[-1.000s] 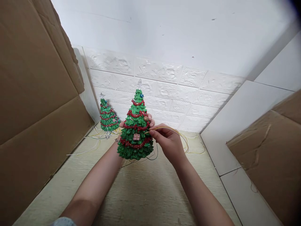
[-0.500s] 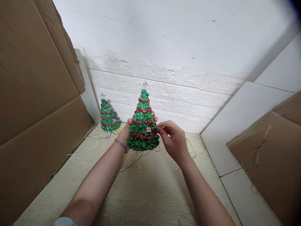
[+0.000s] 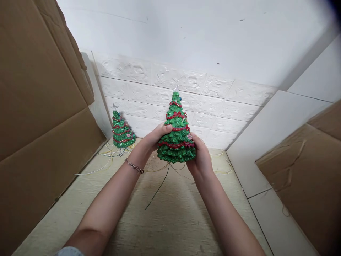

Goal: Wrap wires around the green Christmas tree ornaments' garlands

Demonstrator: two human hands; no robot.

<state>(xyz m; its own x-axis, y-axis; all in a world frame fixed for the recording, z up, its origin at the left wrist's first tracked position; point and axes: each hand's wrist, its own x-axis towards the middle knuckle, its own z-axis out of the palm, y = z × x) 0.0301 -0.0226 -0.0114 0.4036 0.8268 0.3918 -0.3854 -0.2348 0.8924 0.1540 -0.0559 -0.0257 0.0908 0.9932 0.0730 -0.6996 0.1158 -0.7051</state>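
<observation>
A green glittery Christmas tree figurine (image 3: pixel 177 137) with red garlands and a clear star on top is held up above the table. My left hand (image 3: pixel 159 134) grips its left side, thumb across the front over a garland. On the right, my right hand (image 3: pixel 200 154) is wrapped round the tree's lower side, its fingers mostly hidden behind. Thin wires hang below the base, among them a dark wire (image 3: pixel 161 186) that reaches toward me. Yellow and white wires show behind my right hand.
A second tree figurine (image 3: pixel 123 131) stands at the back left, with loose white and yellow wires (image 3: pixel 106 161) round its base. Cardboard (image 3: pixel 39 89) rises at the left, more cardboard (image 3: pixel 301 170) at the right. A white brick-pattern wall (image 3: pixel 218 103) closes off the back of the table (image 3: pixel 170 220).
My right hand has let go of the wire at the tree's side and now grips the tree. The tree has moved right and turned, and my left thumb has come round to its front.
</observation>
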